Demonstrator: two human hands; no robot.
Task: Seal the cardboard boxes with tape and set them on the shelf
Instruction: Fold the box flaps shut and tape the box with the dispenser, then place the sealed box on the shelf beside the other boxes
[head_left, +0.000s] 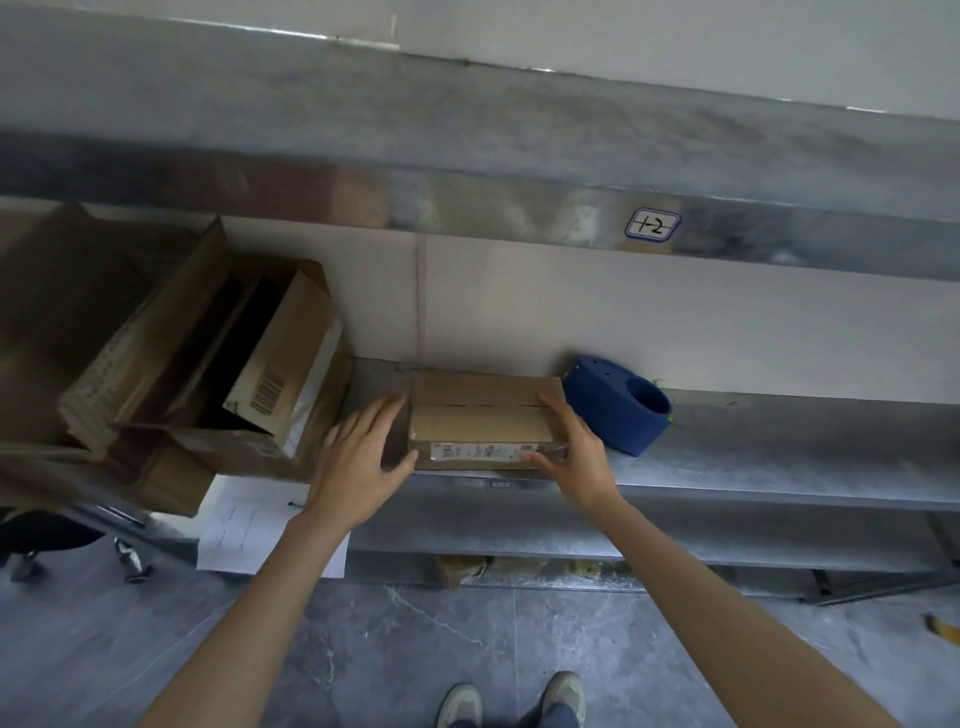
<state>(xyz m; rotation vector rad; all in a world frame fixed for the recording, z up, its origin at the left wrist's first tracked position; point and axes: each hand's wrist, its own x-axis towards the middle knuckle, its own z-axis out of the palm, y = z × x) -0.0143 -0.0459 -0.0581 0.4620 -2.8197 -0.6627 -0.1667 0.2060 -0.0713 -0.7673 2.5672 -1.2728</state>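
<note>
Your small cardboard box (483, 421) sits mid-frame on the shelf (779, 467); your right hand (571, 457) clasps its right end, your left hand (363, 457) spread loose beside it. Probably light, stiff: grip both short ends

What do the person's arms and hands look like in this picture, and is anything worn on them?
Both forearms are bare up to the frame edge: no sleeves in view. The left hand and right hand wear no gloves, and no rings, watch or bracelet can be seen. Fingers are slim with short nails. No markings show.
</note>
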